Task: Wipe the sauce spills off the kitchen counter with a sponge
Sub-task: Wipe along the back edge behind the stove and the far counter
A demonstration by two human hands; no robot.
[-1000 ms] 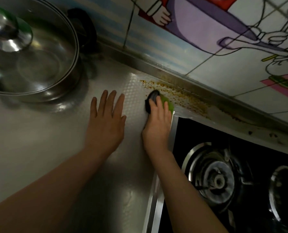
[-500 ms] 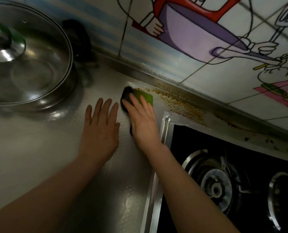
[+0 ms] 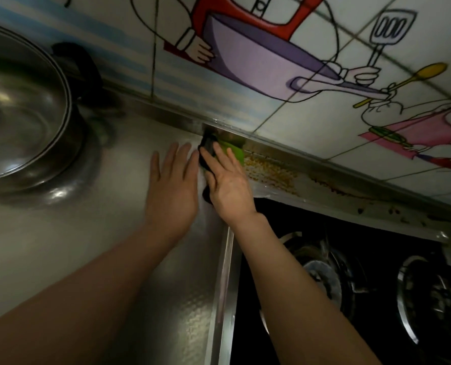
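Note:
My right hand [image 3: 228, 184] presses a green sponge [image 3: 236, 152] with a black scouring side flat onto the steel counter [image 3: 61, 246], right against the metal back ledge below the tiled wall. Most of the sponge is hidden under my fingers. Orange-brown sauce spots [image 3: 269, 169] spread to the right of the sponge along the back strip behind the stove. My left hand [image 3: 173, 187] lies flat and open on the counter, touching the left side of my right hand.
A large steel pot with a glass lid [image 3: 21, 111] and a black handle [image 3: 79, 61] stands at the far left. A black gas stove [image 3: 350, 285] with two burners fills the lower right. More sauce specks [image 3: 332, 184] line the ledge further right.
My right hand has slid the sponge left and then back toward the wall ledge, over the left end of the sauce trail. My left hand stayed flat beside it.

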